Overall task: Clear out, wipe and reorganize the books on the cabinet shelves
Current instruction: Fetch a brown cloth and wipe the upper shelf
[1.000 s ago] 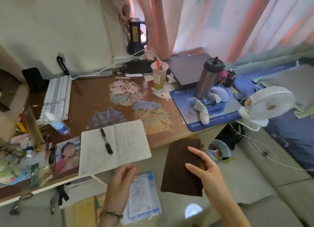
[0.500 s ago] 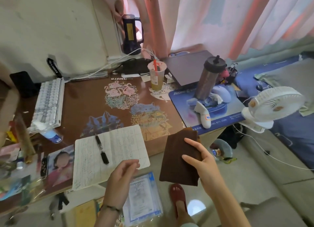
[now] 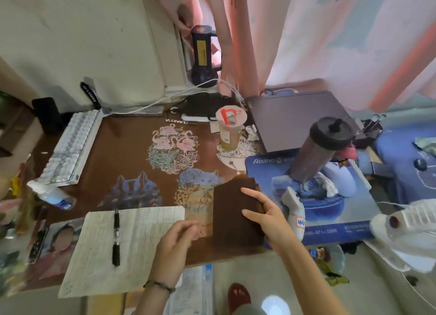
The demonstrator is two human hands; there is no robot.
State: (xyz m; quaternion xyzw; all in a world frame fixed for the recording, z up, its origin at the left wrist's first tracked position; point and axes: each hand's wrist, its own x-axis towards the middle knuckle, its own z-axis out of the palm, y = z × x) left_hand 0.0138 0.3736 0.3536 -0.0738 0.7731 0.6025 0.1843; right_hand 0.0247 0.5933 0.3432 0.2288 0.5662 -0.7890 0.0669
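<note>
The right hand (image 3: 266, 216) is gripping a brown cloth (image 3: 233, 210) by its right edge, fingers curling over the top face, so the cloth is spreading out to the hand's left over the desk (image 3: 132, 158) edge. The left hand (image 3: 177, 241) is hovering just left of the cloth, fingers loosely curled and holding nothing, not touching it. A notebook (image 3: 141, 239) with a pen (image 3: 115, 236) on it is lying left of that hand.
</note>
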